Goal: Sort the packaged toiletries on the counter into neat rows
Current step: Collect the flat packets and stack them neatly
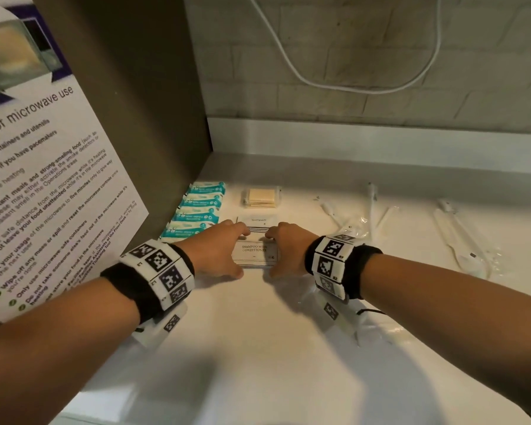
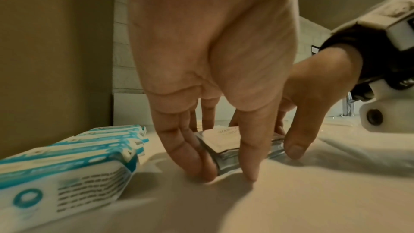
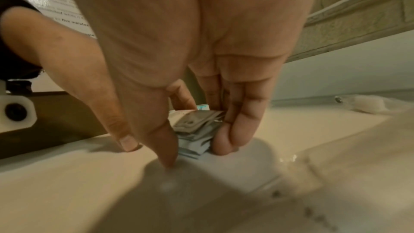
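Both hands bracket a stack of shampoo sachets (image 1: 255, 252) on the bench (image 1: 258, 348) near its left wall: left hand (image 1: 218, 250) and right hand (image 1: 284, 250) each have a narrow grip, fingers pressing the stack's sides. Teal packets (image 1: 196, 211) line the left edge

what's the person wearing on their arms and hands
Both forearms are bare, no sleeves, and both hands are bare, no gloves. Each wrist has a black band with white blocks printed with black square codes. A white camera mount hangs under each wrist. A thin black cable trails from the right band.
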`<control>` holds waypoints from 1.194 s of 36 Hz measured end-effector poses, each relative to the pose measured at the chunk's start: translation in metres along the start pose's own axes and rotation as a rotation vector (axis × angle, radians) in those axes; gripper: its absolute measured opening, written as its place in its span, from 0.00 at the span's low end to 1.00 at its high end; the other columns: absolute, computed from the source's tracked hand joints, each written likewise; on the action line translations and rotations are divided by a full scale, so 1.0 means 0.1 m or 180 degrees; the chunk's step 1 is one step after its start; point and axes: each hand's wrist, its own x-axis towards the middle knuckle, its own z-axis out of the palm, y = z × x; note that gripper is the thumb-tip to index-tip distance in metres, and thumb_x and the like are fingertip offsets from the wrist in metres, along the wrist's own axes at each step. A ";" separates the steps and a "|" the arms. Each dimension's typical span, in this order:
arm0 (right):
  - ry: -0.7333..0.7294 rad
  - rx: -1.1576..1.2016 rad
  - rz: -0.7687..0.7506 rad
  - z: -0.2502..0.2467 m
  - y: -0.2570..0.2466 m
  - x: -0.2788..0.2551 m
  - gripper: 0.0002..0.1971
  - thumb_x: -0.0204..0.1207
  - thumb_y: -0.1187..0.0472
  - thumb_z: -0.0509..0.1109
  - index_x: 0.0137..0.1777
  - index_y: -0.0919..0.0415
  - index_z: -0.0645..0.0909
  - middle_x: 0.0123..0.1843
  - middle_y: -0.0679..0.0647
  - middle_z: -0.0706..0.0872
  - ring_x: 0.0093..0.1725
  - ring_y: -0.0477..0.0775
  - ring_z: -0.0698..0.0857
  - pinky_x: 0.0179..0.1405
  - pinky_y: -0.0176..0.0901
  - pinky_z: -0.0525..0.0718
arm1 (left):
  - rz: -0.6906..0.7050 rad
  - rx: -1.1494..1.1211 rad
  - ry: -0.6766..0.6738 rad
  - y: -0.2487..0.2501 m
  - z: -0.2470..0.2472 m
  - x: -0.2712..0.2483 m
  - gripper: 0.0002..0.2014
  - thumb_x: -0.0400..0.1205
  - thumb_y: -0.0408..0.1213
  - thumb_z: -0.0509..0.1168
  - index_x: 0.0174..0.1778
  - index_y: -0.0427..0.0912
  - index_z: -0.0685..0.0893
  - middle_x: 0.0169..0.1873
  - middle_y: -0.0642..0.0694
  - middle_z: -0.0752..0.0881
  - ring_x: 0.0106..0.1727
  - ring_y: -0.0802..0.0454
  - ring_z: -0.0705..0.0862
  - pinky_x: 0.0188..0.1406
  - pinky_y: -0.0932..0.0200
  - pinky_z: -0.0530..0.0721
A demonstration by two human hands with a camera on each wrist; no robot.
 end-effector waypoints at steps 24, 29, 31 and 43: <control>-0.0005 0.0098 0.0001 -0.06 -0.10 0.15 0.28 0.60 0.53 0.82 0.61 0.57 0.83 0.52 0.53 0.84 0.46 0.54 0.86 0.41 0.41 0.87 | 0.0039 0.0316 0.0007 -0.04 -0.07 0.21 0.27 0.66 0.40 0.79 0.61 0.52 0.80 0.49 0.54 0.78 0.50 0.52 0.81 0.46 0.63 0.80; 0.0040 0.0103 -0.0037 -0.06 -0.09 0.13 0.28 0.59 0.52 0.82 0.61 0.57 0.83 0.54 0.54 0.85 0.49 0.55 0.87 0.46 0.44 0.89 | 0.0009 0.0357 -0.0046 -0.04 -0.07 0.19 0.29 0.68 0.41 0.79 0.65 0.52 0.78 0.51 0.53 0.78 0.51 0.51 0.81 0.49 0.61 0.82; 0.0039 0.0070 -0.0042 -0.06 -0.09 0.11 0.29 0.59 0.51 0.82 0.61 0.58 0.83 0.54 0.54 0.84 0.48 0.56 0.86 0.46 0.45 0.88 | 0.0026 0.0398 -0.0062 -0.04 -0.08 0.17 0.32 0.68 0.43 0.79 0.68 0.53 0.76 0.52 0.53 0.77 0.53 0.51 0.81 0.50 0.61 0.81; 0.0502 0.0120 0.0323 -0.55 0.63 -0.42 0.15 0.77 0.55 0.69 0.62 0.59 0.82 0.61 0.53 0.85 0.60 0.54 0.83 0.63 0.47 0.82 | 0.0498 0.0474 0.0417 0.47 -0.38 0.04 0.25 0.77 0.56 0.69 0.70 0.55 0.77 0.63 0.54 0.81 0.58 0.51 0.81 0.60 0.53 0.80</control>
